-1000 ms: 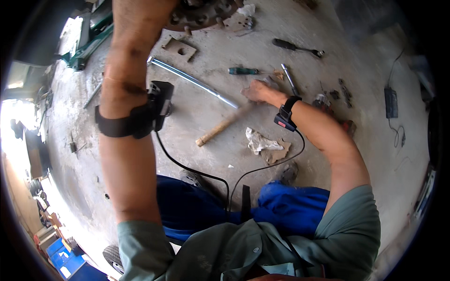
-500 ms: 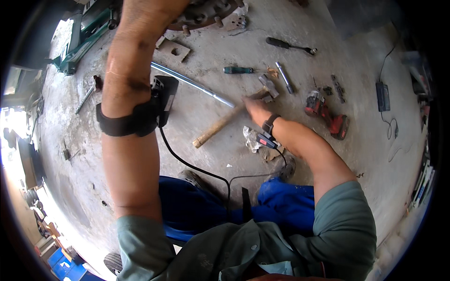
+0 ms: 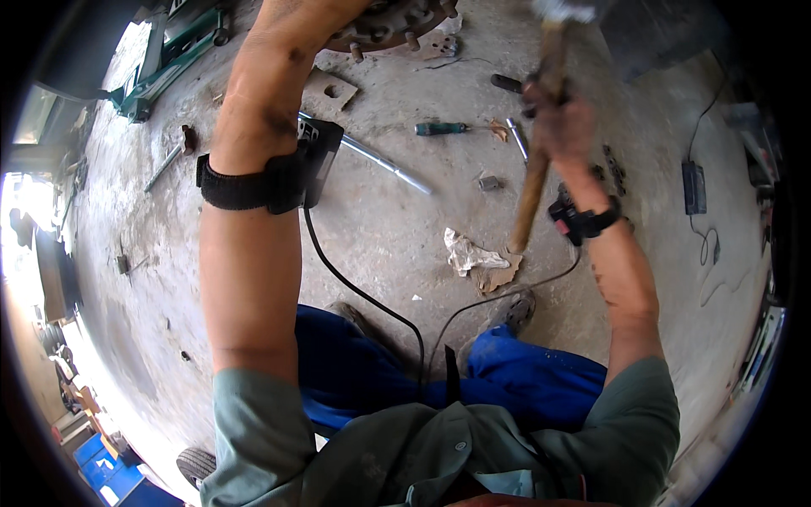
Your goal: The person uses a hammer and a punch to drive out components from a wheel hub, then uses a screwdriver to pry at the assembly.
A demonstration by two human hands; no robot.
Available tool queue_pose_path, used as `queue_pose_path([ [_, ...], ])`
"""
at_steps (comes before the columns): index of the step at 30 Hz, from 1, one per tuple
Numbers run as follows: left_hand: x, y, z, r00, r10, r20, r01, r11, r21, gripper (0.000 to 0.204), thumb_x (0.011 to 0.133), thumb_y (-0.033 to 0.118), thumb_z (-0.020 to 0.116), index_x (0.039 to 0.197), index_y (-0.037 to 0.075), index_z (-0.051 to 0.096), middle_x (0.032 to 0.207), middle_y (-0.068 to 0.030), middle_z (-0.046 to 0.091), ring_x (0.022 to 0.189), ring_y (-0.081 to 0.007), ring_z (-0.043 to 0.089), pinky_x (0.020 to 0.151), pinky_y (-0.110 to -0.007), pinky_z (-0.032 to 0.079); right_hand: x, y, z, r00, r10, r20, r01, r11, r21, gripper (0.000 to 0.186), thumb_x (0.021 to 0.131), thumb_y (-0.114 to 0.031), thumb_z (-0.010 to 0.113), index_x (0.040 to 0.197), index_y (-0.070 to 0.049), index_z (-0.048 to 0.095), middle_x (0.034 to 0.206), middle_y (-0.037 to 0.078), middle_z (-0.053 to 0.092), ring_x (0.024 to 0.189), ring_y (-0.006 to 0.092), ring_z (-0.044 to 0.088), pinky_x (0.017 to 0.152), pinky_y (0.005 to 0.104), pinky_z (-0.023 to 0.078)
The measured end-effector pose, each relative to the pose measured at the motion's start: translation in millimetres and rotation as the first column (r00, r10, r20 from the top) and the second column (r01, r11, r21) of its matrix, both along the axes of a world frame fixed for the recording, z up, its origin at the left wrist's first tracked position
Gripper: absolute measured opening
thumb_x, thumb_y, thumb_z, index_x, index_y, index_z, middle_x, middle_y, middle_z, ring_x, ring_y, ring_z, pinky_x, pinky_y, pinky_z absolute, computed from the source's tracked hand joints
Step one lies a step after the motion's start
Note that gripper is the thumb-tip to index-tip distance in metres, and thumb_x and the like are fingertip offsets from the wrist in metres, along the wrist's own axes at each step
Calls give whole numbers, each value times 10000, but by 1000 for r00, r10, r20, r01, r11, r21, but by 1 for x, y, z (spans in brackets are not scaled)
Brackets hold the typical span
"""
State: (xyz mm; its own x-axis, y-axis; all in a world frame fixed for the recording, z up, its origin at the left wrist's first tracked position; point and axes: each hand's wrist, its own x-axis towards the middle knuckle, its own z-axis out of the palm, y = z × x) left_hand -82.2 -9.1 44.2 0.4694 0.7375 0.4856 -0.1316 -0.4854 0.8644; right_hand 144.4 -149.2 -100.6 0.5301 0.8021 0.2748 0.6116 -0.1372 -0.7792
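Note:
My right hand (image 3: 564,127), blurred by motion, is wrapped round the wooden handle of a hammer (image 3: 532,198). The hammer is raised off the floor, its smeared metal head near the top edge and its handle end low, over some crumpled paper (image 3: 473,253). My left arm reaches up to the top edge, where only the wrist and back of my left hand (image 3: 325,10) show. Beside that hand is a rusty round hub with studs (image 3: 384,35). Its fingers are out of sight, so whether it grips the hub cannot be seen.
On the concrete floor lie a long metal bar (image 3: 380,160), a green-handled screwdriver (image 3: 441,128), a socket (image 3: 489,182) and a flat plate with a hole (image 3: 329,91). A green jack (image 3: 165,68) stands far left. A black adapter with a cable (image 3: 694,188) lies right.
My right hand has picked the hammer up off the floor and swung it up and to the right. My left arm has shifted slightly in view, still beside the hub.

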Motion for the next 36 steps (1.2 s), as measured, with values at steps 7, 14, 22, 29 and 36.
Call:
queue_pose_path([
  [7, 12, -4, 5, 982, 154, -107, -123, 959, 255, 223, 980, 47, 539, 1176, -23, 620, 1023, -62, 692, 902, -136, 613, 807, -279, 508, -11, -10, 181, 851, 261, 455, -346, 931, 115, 370, 865, -314, 739, 1073, -20, 656, 779, 88, 665, 704, 173, 614, 634, 305, 498],
  [14, 3, -8, 10, 987, 82, -138, -56, 982, 182, 210, 983, 46, 524, 1148, -21, 635, 1000, -57, 691, 896, -135, 610, 797, -285, 510, -54, 7, 179, 865, 358, 351, -486, 773, 407, 311, 881, -235, 732, 1020, 32, 653, 681, 70, 634, 635, 124, 600, 581, 309, 497],
  [22, 8, -11, 12, 981, 121, -152, -81, 966, 246, 234, 981, 14, 503, 1178, -30, 621, 1054, -73, 690, 944, -141, 621, 844, -286, 513, -59, 9, 185, 916, 238, 324, -389, 726, 567, 240, 862, -134, 702, 1028, 27, 638, 671, 92, 634, 601, 149, 610, 575, 327, 496],
  [29, 10, -5, 6, 995, 70, -75, -58, 986, 156, 233, 977, 10, 509, 1175, -27, 625, 1055, -75, 691, 940, -141, 622, 847, -286, 514, -63, 1, 199, 773, 108, 625, -391, 857, 336, 267, 811, -186, 694, 900, 44, 590, 789, 237, 635, 740, 396, 645, 664, 438, 511],
  [36, 3, -5, 14, 987, 111, -114, -84, 973, 213, 219, 978, 40, 526, 1161, -21, 630, 1031, -74, 695, 923, -140, 621, 821, -282, 518, -68, 1, 199, 801, 61, 595, -360, 844, 398, 273, 804, -193, 697, 922, 36, 609, 784, 236, 633, 731, 388, 645, 652, 438, 507],
])
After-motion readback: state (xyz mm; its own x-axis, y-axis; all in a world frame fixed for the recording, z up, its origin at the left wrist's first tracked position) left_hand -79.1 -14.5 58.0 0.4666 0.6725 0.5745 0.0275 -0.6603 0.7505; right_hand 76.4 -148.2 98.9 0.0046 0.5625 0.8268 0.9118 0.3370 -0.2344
